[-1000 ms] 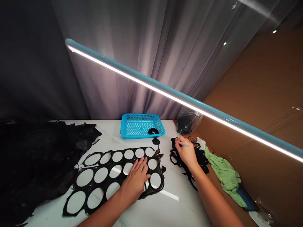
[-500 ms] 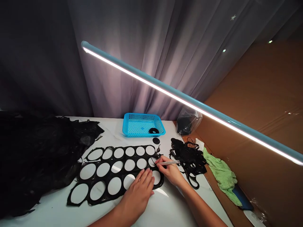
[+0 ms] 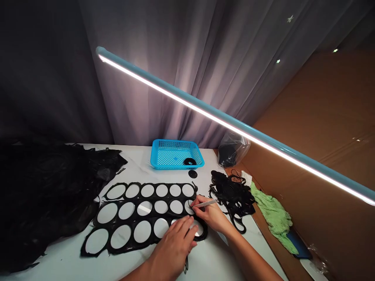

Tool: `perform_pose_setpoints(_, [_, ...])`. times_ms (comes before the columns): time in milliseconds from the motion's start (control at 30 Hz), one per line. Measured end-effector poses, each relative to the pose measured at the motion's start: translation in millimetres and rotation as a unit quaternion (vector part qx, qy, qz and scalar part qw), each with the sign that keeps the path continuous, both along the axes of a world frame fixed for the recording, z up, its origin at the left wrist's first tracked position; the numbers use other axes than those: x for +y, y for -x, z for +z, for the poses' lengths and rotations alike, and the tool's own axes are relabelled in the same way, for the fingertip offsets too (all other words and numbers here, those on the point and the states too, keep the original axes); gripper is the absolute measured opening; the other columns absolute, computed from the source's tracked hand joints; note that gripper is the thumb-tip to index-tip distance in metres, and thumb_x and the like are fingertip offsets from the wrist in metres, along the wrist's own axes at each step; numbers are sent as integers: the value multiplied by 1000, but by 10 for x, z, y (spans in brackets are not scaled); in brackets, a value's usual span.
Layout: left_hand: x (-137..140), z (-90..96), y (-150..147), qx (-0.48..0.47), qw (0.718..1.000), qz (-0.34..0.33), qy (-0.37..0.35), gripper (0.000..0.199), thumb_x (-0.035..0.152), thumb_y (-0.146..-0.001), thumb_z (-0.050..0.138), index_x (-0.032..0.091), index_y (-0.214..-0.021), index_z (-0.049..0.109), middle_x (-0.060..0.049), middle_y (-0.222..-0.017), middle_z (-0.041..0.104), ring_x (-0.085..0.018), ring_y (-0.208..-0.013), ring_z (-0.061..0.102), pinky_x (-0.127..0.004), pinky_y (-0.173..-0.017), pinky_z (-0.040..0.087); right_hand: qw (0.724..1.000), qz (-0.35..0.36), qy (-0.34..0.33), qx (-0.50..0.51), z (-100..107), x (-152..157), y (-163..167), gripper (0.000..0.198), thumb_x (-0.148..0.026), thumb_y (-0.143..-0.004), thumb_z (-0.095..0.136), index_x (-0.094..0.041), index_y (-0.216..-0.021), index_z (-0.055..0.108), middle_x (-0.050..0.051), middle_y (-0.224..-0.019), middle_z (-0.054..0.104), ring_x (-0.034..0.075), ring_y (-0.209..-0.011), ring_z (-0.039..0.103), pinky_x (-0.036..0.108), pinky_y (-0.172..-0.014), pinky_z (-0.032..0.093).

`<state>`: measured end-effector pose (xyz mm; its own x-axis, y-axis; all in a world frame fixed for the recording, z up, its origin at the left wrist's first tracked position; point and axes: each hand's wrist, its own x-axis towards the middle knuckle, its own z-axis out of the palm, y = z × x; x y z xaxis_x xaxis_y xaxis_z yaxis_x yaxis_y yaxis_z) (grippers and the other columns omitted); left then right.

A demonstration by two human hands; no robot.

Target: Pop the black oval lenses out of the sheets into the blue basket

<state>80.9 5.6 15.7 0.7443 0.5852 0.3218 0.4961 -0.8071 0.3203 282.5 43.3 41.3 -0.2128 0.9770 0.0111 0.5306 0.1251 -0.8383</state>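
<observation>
On the white table lies a black rubbery sheet (image 3: 133, 212) with rows of round holes. My left hand (image 3: 177, 242) rests on its lower right part, fingers stretched out, hiding some holes. Beneath that palm a thin black strip (image 3: 186, 264) hangs out in a loop. My right hand (image 3: 209, 212) pinches a slim, pale, pen-like tool (image 3: 206, 203) at the sheet's right end. The tool's tip is by the rightmost hole of the middle row; fingers partly cover it, so its exact kind cannot be made out.
A blue basket (image 3: 152, 158) holding a few black discs stands behind the sheet, with one black disc (image 3: 192, 174) before it. Dark sheets (image 3: 49, 195) pile up left. Black scraps (image 3: 231, 193) and a green cloth (image 3: 272, 214) lie right. A lit tube lamp (image 3: 205, 107) crosses above.
My left hand has shifted a little right and down. The sheet's lower right end has moved slightly right. A loop of black strip now shows below my left hand.
</observation>
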Motion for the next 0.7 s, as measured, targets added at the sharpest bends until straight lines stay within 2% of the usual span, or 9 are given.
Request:
perform_pose_setpoints(67, [51, -1, 26, 3, 1000, 23, -10, 33, 17, -98, 48, 14, -130, 52, -16, -136, 56, -30, -125, 53, -48, -99, 48, 1000, 2, 7, 9, 11, -39, -8, 7, -16, -84, 55, -19, -78, 58, -1, -80, 65, 15, -75, 56, 24, -68, 40])
perform_pose_setpoints(233, [78, 60, 50, 53, 998, 20, 10, 30, 19, -97, 52, 14, -125, 57, -15, -130, 61, -32, -115, 58, -50, -92, 50, 999, 18, 22, 38, 7, -141, 42, 8, -15, -84, 55, -19, -78, 57, 0, -81, 65, 15, -74, 55, 24, -67, 41])
perform_pose_setpoints(500, [73, -1, 53, 65, 998, 11, -12, 27, 21, -98, 48, 14, -121, 60, -15, -128, 62, -29, -121, 56, -48, -106, 41, 999, -5, -6, 35, -60, -141, 59, 13, -16, -86, 55, -20, -74, 55, 0, -77, 63, 15, -72, 54, 26, -67, 40])
perform_pose_setpoints(600, [86, -23, 70, 62, 998, -3, -22, 28, 23, -99, 46, 13, -122, 59, -16, -129, 61, -29, -126, 52, -45, -105, 43, 1000, -3, -23, 1, -72, -161, 83, 12, -16, -86, 55, -20, -75, 55, 0, -77, 63, 16, -71, 55, 26, -65, 40])
perform_pose_setpoints(700, [89, -50, 76, 44, 999, -11, -13, 29, 23, -99, 46, 13, -125, 57, -15, -130, 60, -29, -128, 51, -44, -105, 43, 994, 10, -69, -85, -142, -233, 157, 10, -13, -86, 54, -21, -83, 60, 4, -85, 67, 19, -79, 57, 29, -70, 41])
